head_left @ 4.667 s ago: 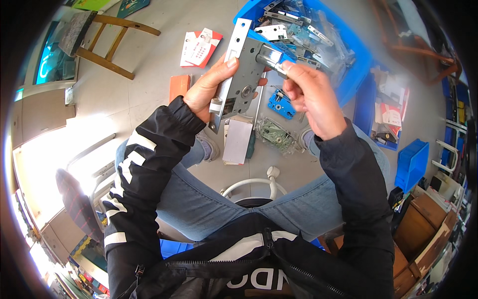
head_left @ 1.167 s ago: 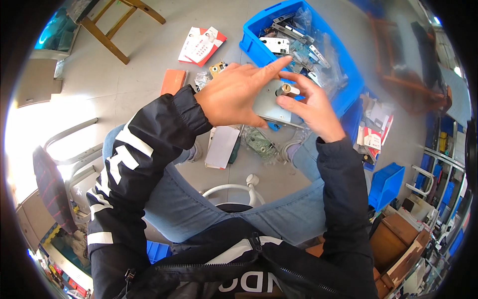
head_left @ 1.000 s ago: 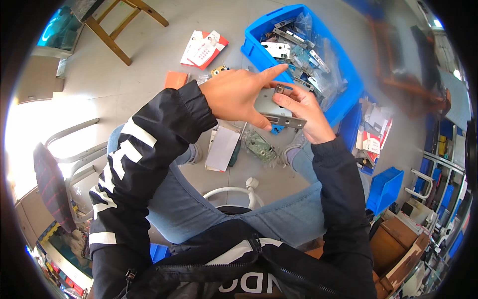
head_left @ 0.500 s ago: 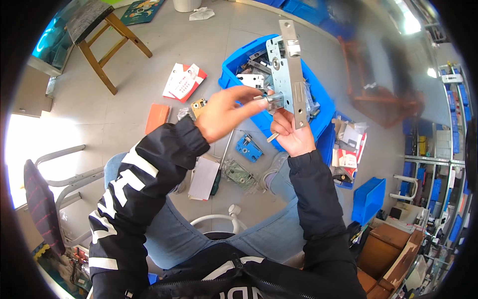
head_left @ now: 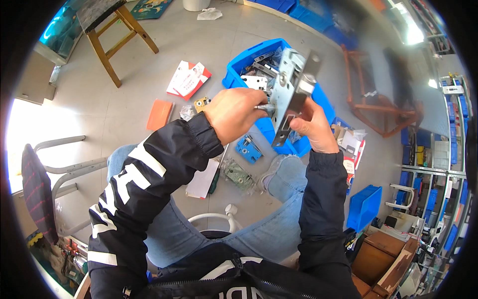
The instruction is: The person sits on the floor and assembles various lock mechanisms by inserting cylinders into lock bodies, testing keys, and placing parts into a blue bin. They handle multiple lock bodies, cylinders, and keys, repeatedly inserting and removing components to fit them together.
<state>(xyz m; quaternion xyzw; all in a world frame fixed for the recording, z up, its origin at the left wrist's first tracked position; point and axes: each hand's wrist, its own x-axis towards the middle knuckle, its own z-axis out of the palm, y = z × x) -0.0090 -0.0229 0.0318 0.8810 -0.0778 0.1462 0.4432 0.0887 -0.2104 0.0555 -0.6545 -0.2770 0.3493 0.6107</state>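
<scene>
The person sits with both arms raised, holding one metal mortise lock body (head_left: 291,94) up in the air above the knees, tilted so its long faceplate runs from upper right to lower left. The right hand (head_left: 316,127) grips it from below, fingers closed round the lower edge of the case. The left hand (head_left: 239,113) is curled shut at the lock's side, fingertips pinched on a small metal part that sticks out of the case; what that part is I cannot tell from here.

Beneath the lock, on the floor, stands one big blue bin (head_left: 249,62) filled with more metal lock parts, too jumbled to count. Near it on the floor lie, one of each: a red-and-white printed packet (head_left: 186,79), an orange flat box (head_left: 159,114), a small brass-coloured piece (head_left: 201,103), a small blue lock case (head_left: 247,148), a greenish metal lock plate (head_left: 238,174) and a white flat carton (head_left: 201,182) by the left knee.

To the right there is one smaller blue bin (head_left: 363,207), and a heap of packets (head_left: 351,144) just beside the big bin. Two wooden stools show: a light one (head_left: 117,35) at upper left and a reddish one (head_left: 383,94) at upper right. A grey metal chair frame (head_left: 64,167) stands at the left.
</scene>
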